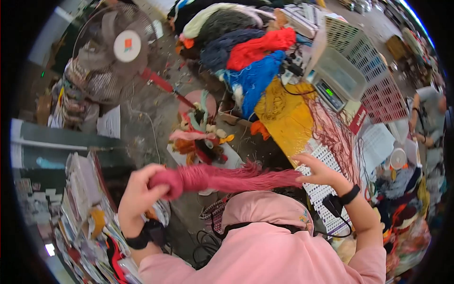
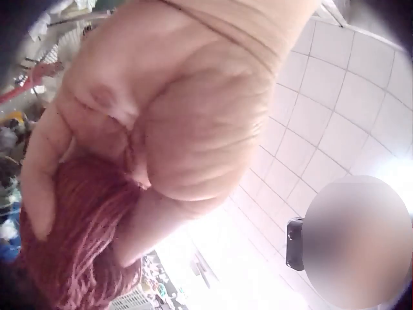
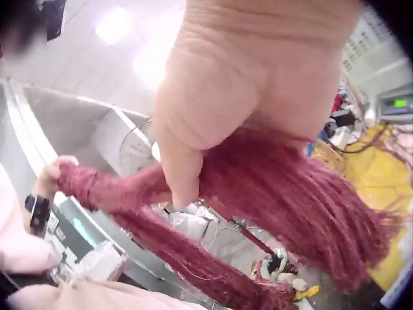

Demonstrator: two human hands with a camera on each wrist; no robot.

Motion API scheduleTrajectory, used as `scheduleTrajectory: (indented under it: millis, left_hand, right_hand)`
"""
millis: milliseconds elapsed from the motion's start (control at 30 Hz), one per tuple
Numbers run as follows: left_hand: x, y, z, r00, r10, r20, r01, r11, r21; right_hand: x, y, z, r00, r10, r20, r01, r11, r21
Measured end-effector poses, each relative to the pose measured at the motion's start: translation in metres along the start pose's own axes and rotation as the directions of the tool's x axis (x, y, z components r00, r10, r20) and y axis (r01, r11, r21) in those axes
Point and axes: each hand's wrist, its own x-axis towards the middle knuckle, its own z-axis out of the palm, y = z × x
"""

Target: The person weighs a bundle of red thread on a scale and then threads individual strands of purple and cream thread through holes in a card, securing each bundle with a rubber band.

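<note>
In the head view, my left hand (image 1: pixel 139 191) grips the thick bound end of a dark pink hank of yarn (image 1: pixel 208 179). Fingers and thumb wrap this bundle (image 2: pixel 84 226) in the left wrist view. The hank runs sideways in front of the pink shirt towards my right hand (image 1: pixel 321 173), which is spread at its loose, frayed end. Seen from the right wrist, the strands (image 3: pixel 303 213) fan out against the right palm, with the thumb (image 3: pixel 184 171) extended over them; the other fingers are hidden behind the yarn. A second tail (image 3: pixel 193 265) hangs lower.
A standing fan (image 1: pixel 116 54) is at the front left. Ahead lies a pile of coloured yarn (image 1: pixel 255 52). A lit digital scale (image 1: pixel 330 94) holds a clear tub beside a plastic basket (image 1: pixel 378 71). Stacked papers (image 1: pixel 87 189) line the left; another person (image 1: pixel 428 113) is at far right.
</note>
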Motion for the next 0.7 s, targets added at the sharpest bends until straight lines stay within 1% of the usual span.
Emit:
scheduleTrajectory:
  millis: [33, 67, 100, 133, 167, 200, 267, 300, 400, 433, 500, 600, 667, 700]
  left_hand:
    - [0.007, -0.014, -0.003, 0.995, -0.019, -0.096, 0.026, 0.997, 0.068]
    - [0.017, -0.026, -0.007, 0.983, -0.027, -0.184, 0.053, 0.989, 0.135]
    - [0.023, -0.031, -0.008, 0.967, -0.105, -0.234, 0.151, 0.971, 0.188]
    - [0.029, -0.047, -0.01, 0.951, -0.096, -0.295, 0.179, 0.946, 0.269]
    - [0.037, -0.071, -0.012, 0.932, -0.079, -0.355, 0.21, 0.914, 0.347]
    - [0.045, -0.092, -0.015, 0.911, -0.053, -0.41, 0.241, 0.873, 0.424]
    - [0.064, -0.123, -0.022, 0.888, -0.044, -0.457, 0.239, 0.894, 0.379]
    - [0.076, -0.139, -0.024, 0.877, -0.039, -0.48, 0.236, 0.904, 0.357]
    - [0.121, -0.188, -0.024, 0.844, 0.059, -0.534, 0.14, 0.935, 0.325]
    - [0.132, -0.2, -0.025, 0.816, 0.072, -0.574, 0.132, 0.943, 0.307]
    - [0.153, -0.225, -0.024, 0.755, 0.095, -0.648, 0.111, 0.956, 0.27]
    - [0.166, -0.281, -0.006, 0.666, 0.108, -0.738, 0.149, 0.95, 0.274]
    - [0.164, -0.32, 0.017, 0.751, -0.115, -0.65, 0.289, 0.943, 0.167]
    - [0.164, -0.334, 0.032, 0.824, -0.269, -0.499, 0.355, 0.931, 0.085]
  right_hand:
    - [-0.003, 0.004, -0.001, 0.994, 0.092, -0.051, -0.091, 0.996, 0.018]
    - [-0.005, 0.012, -0.003, 0.982, 0.182, -0.046, -0.18, 0.983, 0.038]
    - [-0.009, 0.025, -0.003, 0.962, 0.269, -0.046, -0.266, 0.962, 0.059]
    - [-0.01, 0.034, -0.002, 0.933, 0.358, -0.047, -0.354, 0.932, 0.076]
    - [-0.011, 0.038, 0.001, 0.93, 0.358, -0.088, -0.348, 0.931, 0.105]
    - [-0.012, 0.044, 0.003, 0.925, 0.372, -0.081, -0.365, 0.927, 0.084]
    - [-0.013, 0.052, 0.006, 0.913, 0.401, -0.078, -0.398, 0.916, 0.049]
    - [-0.011, 0.047, 0.008, 0.898, 0.431, -0.088, -0.426, 0.902, 0.064]
    - [-0.006, 0.049, 0.015, 0.888, 0.453, -0.078, -0.451, 0.891, 0.04]
    - [-0.006, 0.053, 0.017, 0.891, 0.448, -0.071, -0.45, 0.893, -0.018]
    - [-0.008, 0.052, 0.019, 0.872, 0.481, -0.087, -0.485, 0.874, -0.029]
    - [-0.021, 0.062, 0.028, 0.847, 0.511, -0.146, -0.516, 0.857, 0.006]
    - [-0.035, 0.068, 0.034, 0.812, 0.557, -0.176, -0.561, 0.827, 0.029]
    - [-0.046, 0.078, 0.039, 0.809, 0.552, -0.204, -0.559, 0.829, 0.027]
